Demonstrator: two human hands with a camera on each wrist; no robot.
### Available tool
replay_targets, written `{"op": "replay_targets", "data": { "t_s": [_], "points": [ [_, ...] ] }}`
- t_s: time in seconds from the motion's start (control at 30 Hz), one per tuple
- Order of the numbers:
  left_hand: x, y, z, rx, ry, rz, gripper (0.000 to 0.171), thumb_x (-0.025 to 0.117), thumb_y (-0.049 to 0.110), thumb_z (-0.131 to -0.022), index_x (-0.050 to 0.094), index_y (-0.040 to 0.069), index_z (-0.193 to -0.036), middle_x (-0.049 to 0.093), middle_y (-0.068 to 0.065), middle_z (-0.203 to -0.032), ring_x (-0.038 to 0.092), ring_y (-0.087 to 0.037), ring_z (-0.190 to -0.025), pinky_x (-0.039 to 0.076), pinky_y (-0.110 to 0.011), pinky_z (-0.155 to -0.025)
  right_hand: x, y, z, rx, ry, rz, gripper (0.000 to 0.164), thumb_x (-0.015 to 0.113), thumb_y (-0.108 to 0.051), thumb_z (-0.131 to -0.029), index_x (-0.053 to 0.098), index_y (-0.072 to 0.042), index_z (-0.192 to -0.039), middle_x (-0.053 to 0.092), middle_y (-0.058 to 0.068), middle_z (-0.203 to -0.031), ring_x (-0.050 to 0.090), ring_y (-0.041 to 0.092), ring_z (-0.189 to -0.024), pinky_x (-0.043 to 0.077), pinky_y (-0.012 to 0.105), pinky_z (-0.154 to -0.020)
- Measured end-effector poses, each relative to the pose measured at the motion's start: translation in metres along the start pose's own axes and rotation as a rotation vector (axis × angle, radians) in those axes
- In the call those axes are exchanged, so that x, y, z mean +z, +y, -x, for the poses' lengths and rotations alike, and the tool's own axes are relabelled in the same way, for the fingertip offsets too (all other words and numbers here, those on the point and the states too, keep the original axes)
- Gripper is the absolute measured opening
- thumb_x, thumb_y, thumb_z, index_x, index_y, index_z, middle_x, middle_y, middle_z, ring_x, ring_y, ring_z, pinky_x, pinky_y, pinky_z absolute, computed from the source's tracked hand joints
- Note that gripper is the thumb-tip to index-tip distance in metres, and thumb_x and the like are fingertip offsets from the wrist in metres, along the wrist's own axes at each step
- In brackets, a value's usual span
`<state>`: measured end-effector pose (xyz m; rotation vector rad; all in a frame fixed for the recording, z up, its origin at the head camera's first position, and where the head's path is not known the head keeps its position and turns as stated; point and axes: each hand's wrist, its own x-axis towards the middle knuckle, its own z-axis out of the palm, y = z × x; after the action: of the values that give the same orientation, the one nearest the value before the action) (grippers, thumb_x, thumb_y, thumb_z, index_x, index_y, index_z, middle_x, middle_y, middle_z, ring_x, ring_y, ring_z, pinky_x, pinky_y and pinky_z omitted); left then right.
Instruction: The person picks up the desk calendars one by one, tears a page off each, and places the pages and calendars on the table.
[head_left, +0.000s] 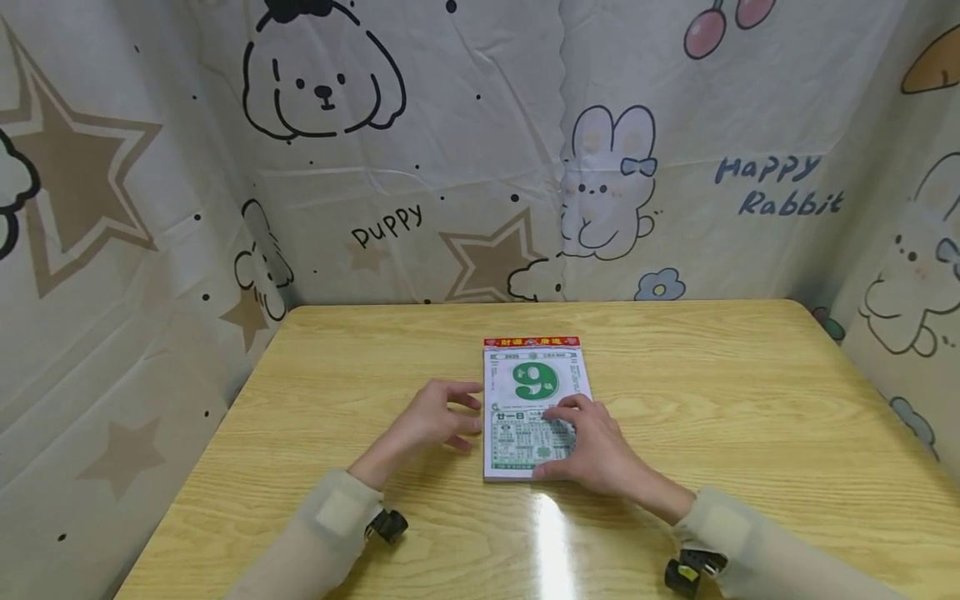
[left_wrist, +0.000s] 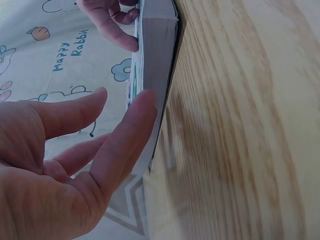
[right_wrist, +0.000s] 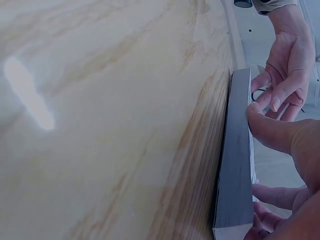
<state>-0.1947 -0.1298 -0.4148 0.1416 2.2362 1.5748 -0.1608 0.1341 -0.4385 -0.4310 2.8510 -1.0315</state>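
Note:
A thick tear-off calendar (head_left: 525,446) lies on the wooden table, its page printed in green with a large 9 under a red header strip. Beside its left edge is my left hand (head_left: 438,414), thumb and fingers spread apart. In the left wrist view, the fingertips (left_wrist: 146,100) of that hand overlap the calendar's side (left_wrist: 157,55); contact is hard to tell. My right hand (head_left: 592,446) rests over the lower right part, its thumb near the bottom edge and its bent fingers on the page. From the right wrist view, the thumb (right_wrist: 270,131) touches the pad's upper edge.
The light wooden table (head_left: 712,383) stretches out around the calendar on every side. Behind and beside it hangs a pale curtain (head_left: 465,150) with cartoon puppies, rabbits and stars. A small dark camera is strapped at each wrist.

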Motion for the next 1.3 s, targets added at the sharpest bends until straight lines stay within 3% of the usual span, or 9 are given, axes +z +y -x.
{"op": "replay_targets", "data": {
  "t_s": [0.7, 0.87, 1.07, 1.3],
  "points": [
    [0.0019, -0.0019, -0.0014, -0.019, 0.019, 0.003, 0.059, 0.075, -0.007, -0.094, 0.058, 0.002, -0.149, 0.063, -0.019, -0.126, 0.073, -0.029, -0.096, 0.067, -0.040, -0.067, 0.0018, 0.0001, 0.0005, -0.012, 0.015, -0.005, 0.061, 0.099, -0.024, -0.073, 0.074, -0.008, -0.126, 0.058, 0.012, -0.132, 0.051, 0.035, -0.123, 0.046, 0.055, -0.104],
    [0.0021, -0.0013, -0.0007, -0.023, 0.026, -0.005, 0.059, 0.076, -0.006, -0.094, 0.058, 0.003, -0.149, 0.063, -0.018, -0.126, 0.072, -0.030, -0.097, 0.067, -0.040, -0.066, 0.0017, 0.0010, 0.0010, -0.025, 0.036, -0.035, 0.050, 0.097, -0.019, -0.076, 0.076, -0.009, -0.121, 0.062, 0.007, -0.122, 0.056, 0.026, -0.107, 0.050, 0.044, -0.091],
    [0.0023, 0.0000, -0.0003, -0.046, 0.041, -0.020, 0.058, 0.075, -0.005, -0.095, 0.058, 0.004, -0.149, 0.065, -0.017, -0.122, 0.072, -0.029, -0.093, 0.067, -0.039, -0.064, -0.0016, 0.0007, -0.0015, -0.027, 0.036, -0.146, 0.030, 0.089, -0.008, -0.085, 0.076, -0.009, -0.112, 0.066, -0.001, -0.096, 0.054, 0.016, -0.080, 0.047, 0.029, -0.068],
    [0.0021, 0.0000, -0.0019, -0.053, 0.022, -0.001, 0.060, 0.073, -0.004, -0.096, 0.053, 0.001, -0.152, 0.065, -0.017, -0.122, 0.072, -0.030, -0.097, 0.067, -0.040, -0.064, -0.0041, 0.0031, -0.0039, -0.093, 0.061, -0.212, 0.021, 0.079, 0.000, -0.093, 0.064, -0.011, -0.101, 0.061, 0.000, -0.091, 0.054, 0.017, -0.078, 0.046, 0.026, -0.066]
  ]
}}
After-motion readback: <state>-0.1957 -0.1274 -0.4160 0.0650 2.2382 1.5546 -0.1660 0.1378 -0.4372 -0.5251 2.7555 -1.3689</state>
